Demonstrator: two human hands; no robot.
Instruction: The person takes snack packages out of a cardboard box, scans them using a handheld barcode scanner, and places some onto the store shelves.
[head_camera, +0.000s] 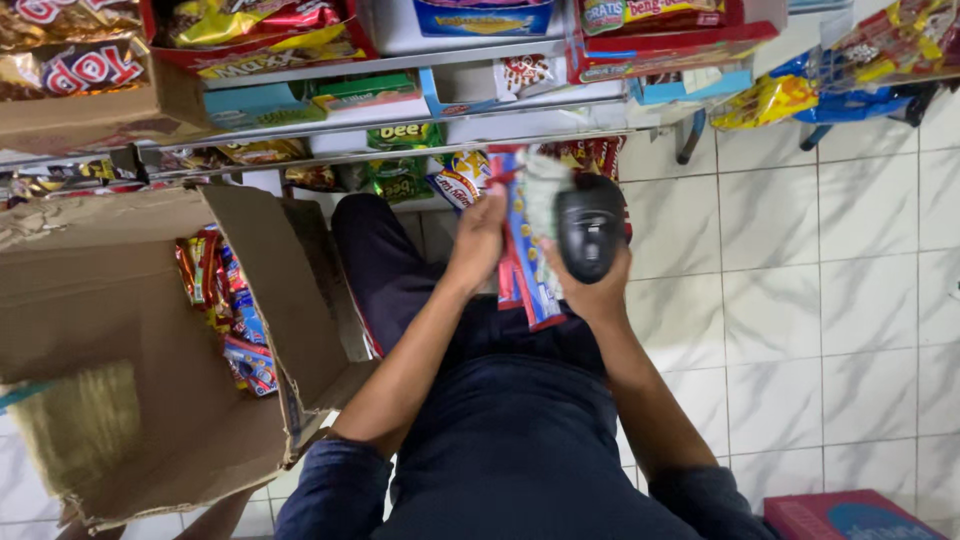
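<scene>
Black plastic fills my right hand: a handheld scanner, fingers clamped around its grip. My left hand pinches shut on a blue-and-red snack packet held upright just left of the scanner, over my lap. Far ahead stand shelves of snacks (crammed); at left, an open cardboard box holds more packets.

Black scanner — blue-and-red packet — white tiled floor.
</scene>
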